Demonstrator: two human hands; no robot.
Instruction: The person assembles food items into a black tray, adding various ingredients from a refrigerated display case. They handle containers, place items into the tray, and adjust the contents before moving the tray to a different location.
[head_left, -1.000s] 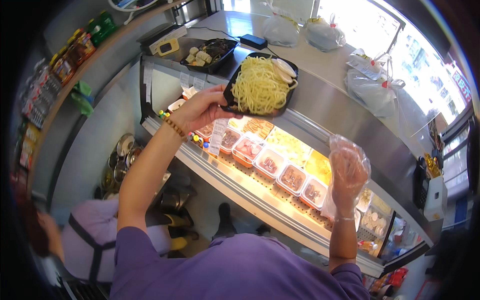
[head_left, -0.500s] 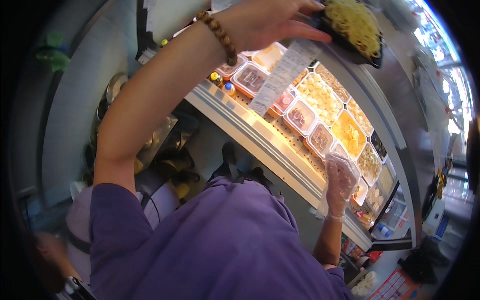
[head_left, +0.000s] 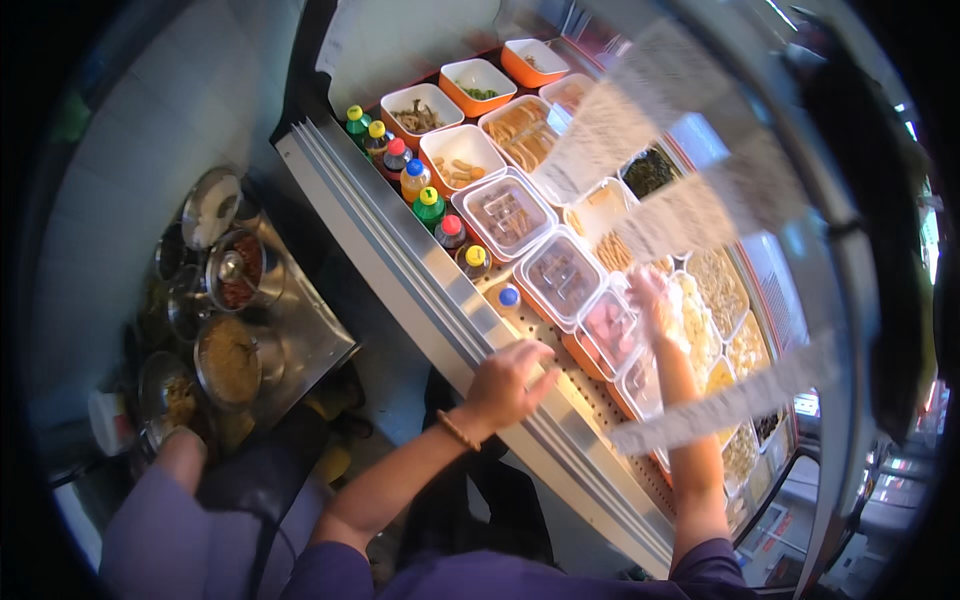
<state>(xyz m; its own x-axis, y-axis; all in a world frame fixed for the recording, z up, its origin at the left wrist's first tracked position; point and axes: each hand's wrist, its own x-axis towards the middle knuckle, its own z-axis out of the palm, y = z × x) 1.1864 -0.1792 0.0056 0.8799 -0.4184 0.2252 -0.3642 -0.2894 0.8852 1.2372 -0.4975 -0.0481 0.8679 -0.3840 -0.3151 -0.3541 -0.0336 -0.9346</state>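
Observation:
My bare left hand [head_left: 508, 388], a bead bracelet on its wrist, hovers over the front edge of the lit display case [head_left: 400, 270]. Its fingers are loosely bent and apart, with nothing in them. My right hand [head_left: 655, 300], in a clear plastic glove, reaches in over the food containers. It is beside the tray of pale yellow pieces [head_left: 697, 315] and near one of brown sticks [head_left: 612, 252]. Blur and glare hide whether its fingers grip anything. Lidded clear-topped tubs [head_left: 563, 277] and one with pink contents [head_left: 606, 332] lie between my hands.
Bottles with coloured caps [head_left: 429, 208] line the case's front left. Orange-sided bowls [head_left: 478, 85] stand farther back. Printed paper strips [head_left: 740, 395] hang across the right side. At left, a steel counter holds metal bowls [head_left: 228, 362], with another person's sleeve [head_left: 165, 530] close by.
My left hand has come down from beside the black bowl of noodles, which is out of view now. My right hand has reached farther into the case. The view has shifted left.

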